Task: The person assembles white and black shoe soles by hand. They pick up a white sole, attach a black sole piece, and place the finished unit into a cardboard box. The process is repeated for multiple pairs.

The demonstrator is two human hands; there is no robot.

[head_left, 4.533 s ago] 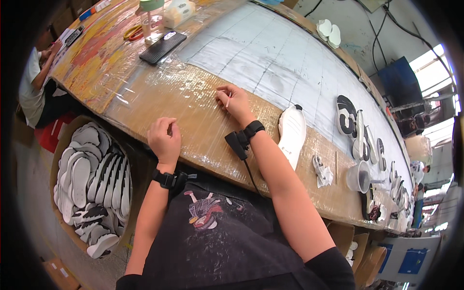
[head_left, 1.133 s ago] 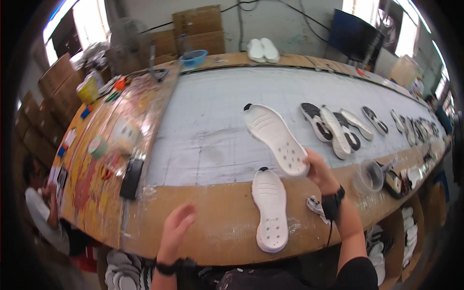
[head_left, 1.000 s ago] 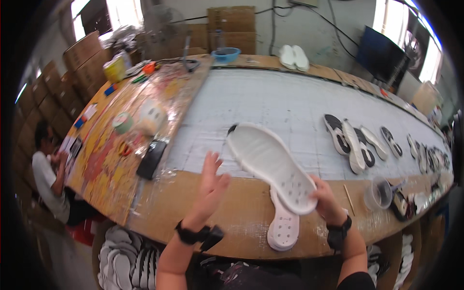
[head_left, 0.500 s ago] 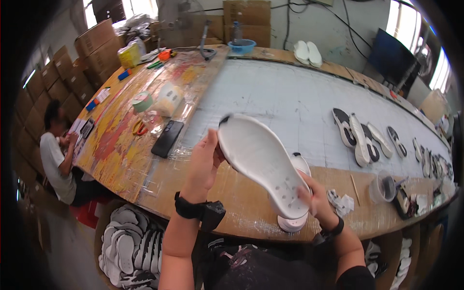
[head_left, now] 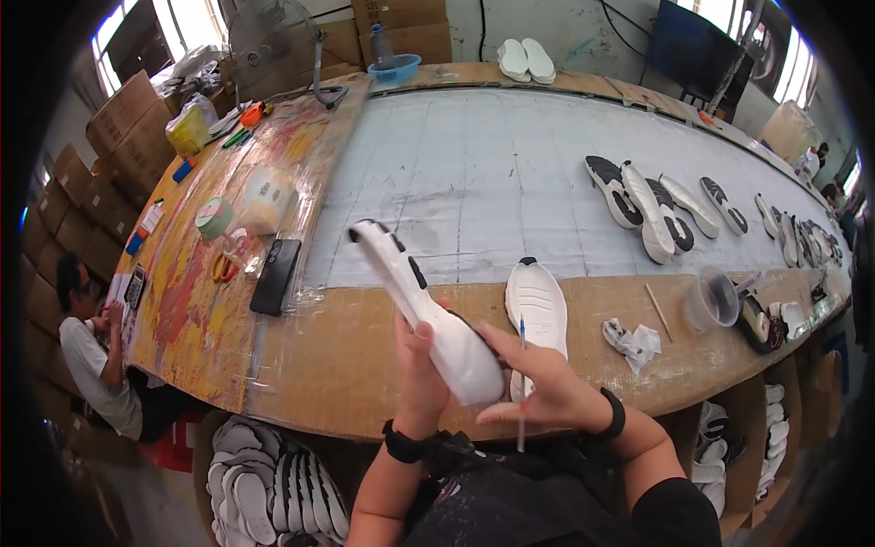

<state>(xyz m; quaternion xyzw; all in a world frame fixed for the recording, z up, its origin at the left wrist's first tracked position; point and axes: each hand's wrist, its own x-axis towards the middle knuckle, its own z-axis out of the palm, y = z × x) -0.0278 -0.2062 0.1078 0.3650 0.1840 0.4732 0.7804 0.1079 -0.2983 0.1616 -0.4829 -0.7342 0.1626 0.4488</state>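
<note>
A white shoe sole (head_left: 460, 351), with black pieces along its edge, is tilted up on its side above the table. My left hand (head_left: 424, 369) is closed around its middle. My right hand (head_left: 556, 387) has its fingertips against the sole's right edge, its thumb spread below. Across that hand runs a thin stick with a blue upper part (head_left: 522, 330), like a pen or slim brush, apparently held by the fingers. Another white sole (head_left: 536, 296) with a black tip lies flat behind my right hand, which partly hides it.
Right of the hands are crumpled tissue (head_left: 633, 344), a thin wooden stick (head_left: 658, 312) and a clear cup (head_left: 712, 301). Black-and-white soles (head_left: 612, 191) lie farther back. A phone (head_left: 276, 276) rests at left. Below stands a box of soles (head_left: 246, 488). A person (head_left: 96, 351) sits far left.
The held sole has turned from face-up onto its side and come lower and left. My right hand has shifted to its other end; the sole lying behind is more exposed. The view has shifted.
</note>
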